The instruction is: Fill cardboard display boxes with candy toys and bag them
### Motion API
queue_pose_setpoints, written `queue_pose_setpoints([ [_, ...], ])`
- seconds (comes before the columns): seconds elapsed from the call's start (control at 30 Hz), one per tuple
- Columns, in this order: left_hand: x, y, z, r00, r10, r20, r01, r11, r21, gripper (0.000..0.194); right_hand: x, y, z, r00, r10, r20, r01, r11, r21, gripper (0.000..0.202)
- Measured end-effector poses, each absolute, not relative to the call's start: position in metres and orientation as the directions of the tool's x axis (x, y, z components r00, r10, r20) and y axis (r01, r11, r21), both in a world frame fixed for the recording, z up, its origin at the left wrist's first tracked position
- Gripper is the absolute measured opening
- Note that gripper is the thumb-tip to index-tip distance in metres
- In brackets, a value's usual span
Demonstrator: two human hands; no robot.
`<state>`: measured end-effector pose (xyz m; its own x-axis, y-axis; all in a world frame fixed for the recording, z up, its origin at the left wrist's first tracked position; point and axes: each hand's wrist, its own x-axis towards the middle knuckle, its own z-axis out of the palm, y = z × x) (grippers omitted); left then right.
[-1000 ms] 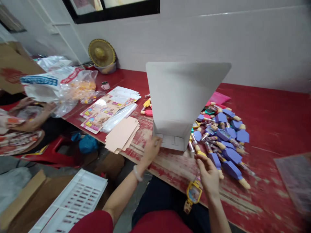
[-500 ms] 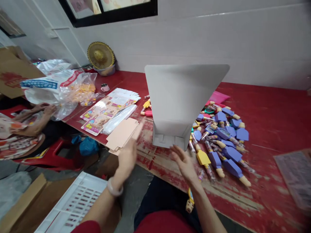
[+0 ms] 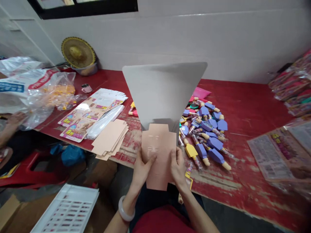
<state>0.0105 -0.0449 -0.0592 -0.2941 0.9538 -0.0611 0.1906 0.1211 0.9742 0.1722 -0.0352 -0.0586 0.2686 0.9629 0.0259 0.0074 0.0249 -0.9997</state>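
On the red table (image 3: 239, 113), printed cards (image 3: 85, 113) lie left of a stack of peach card blanks (image 3: 110, 137). The left hand (image 3: 141, 168), thumb across the face, grips one peach cut-out card (image 3: 160, 144) before the upright pale carton (image 3: 165, 90); the right hand (image 3: 178, 166) pinches its right edge, near heaped paddle-shaped toys (image 3: 215, 155) and a plastic-wrapped pack (image 3: 279, 153).
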Motion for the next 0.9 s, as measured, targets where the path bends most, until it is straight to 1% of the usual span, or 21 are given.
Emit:
queue_pose_setpoints([
  [0.03, 0.014, -0.046, -0.053, -0.265, 0.962, -0.067, 0.136, 0.106, 0.985, 0.079, 0.172, -0.034, -0.058, 0.273, 0.962, 0.017, 0.043, 0.005, -0.999, 0.043],
  [0.1, 0.021, -0.048, -0.041, -0.176, 0.982, -0.071, 0.036, 0.078, 0.996, 0.068, 0.174, -0.031, -0.055, 0.238, 0.97, -0.051, 0.026, -0.059, -0.998, 0.047],
  [0.17, 0.026, -0.05, -0.034, -0.105, 0.991, -0.078, -0.005, 0.078, 0.997, 0.06, 0.176, -0.027, -0.05, 0.187, 0.973, -0.134, -0.07, -0.123, -0.99, 0.053],
  [0.23, 0.03, -0.052, -0.032, -0.07, 0.992, -0.106, -0.031, 0.104, 0.994, 0.061, 0.177, -0.027, -0.044, 0.124, 0.976, -0.181, -0.204, -0.153, -0.967, 0.056],
  [0.33, 0.036, -0.054, -0.039, -0.004, 0.981, -0.192, -0.184, 0.188, 0.965, 0.065, 0.175, -0.032, -0.035, -0.096, 0.964, -0.246, -0.414, -0.264, -0.871, 0.058],
  [0.4, 0.038, -0.054, -0.044, 0.057, 0.968, -0.246, -0.293, 0.252, 0.923, 0.065, 0.176, -0.035, -0.033, -0.25, 0.926, -0.282, -0.475, -0.371, -0.798, 0.062],
  [0.43, 0.038, -0.054, -0.046, 0.075, 0.963, -0.258, -0.315, 0.269, 0.91, 0.064, 0.177, -0.036, -0.033, -0.288, 0.913, -0.29, -0.478, -0.399, -0.782, 0.064],
  [0.47, 0.036, -0.053, -0.047, 0.076, 0.963, -0.259, -0.309, 0.27, 0.912, 0.062, 0.179, -0.035, -0.035, -0.287, 0.914, -0.285, -0.468, -0.394, -0.791, 0.064],
  [0.5, 0.034, -0.052, -0.048, 0.063, 0.966, -0.249, -0.272, 0.257, 0.927, 0.061, 0.182, -0.034, -0.037, -0.244, 0.931, -0.271, -0.447, -0.356, -0.821, 0.064],
  [0.6, 0.026, -0.048, -0.044, -0.014, 0.988, -0.154, -0.04, 0.153, 0.987, 0.06, 0.193, -0.024, -0.041, -0.014, 0.985, -0.171, -0.304, -0.167, -0.938, 0.065],
  [0.67, 0.023, -0.046, -0.04, -0.02, 0.997, -0.069, 0.103, 0.07, 0.992, 0.059, 0.196, -0.018, -0.041, 0.059, 0.994, -0.088, -0.232, -0.072, -0.97, 0.062],
  [0.7, 0.024, -0.046, -0.038, -0.01, 0.999, -0.039, 0.145, 0.04, 0.989, 0.058, 0.195, -0.017, -0.04, 0.074, 0.995, -0.066, -0.229, -0.048, -0.972, 0.059],
  [0.77, 0.029, -0.045, -0.037, 0.021, 0.999, -0.033, 0.18, 0.029, 0.983, 0.058, 0.19, -0.018, -0.037, 0.096, 0.993, -0.066, -0.264, -0.039, -0.964, 0.053],
  [0.9, 0.036, -0.048, -0.039, 0.057, 0.991, -0.119, 0.153, 0.11, 0.982, 0.059, 0.178, -0.026, -0.037, 0.156, 0.984, -0.085, -0.292, -0.037, -0.956, 0.054],
])
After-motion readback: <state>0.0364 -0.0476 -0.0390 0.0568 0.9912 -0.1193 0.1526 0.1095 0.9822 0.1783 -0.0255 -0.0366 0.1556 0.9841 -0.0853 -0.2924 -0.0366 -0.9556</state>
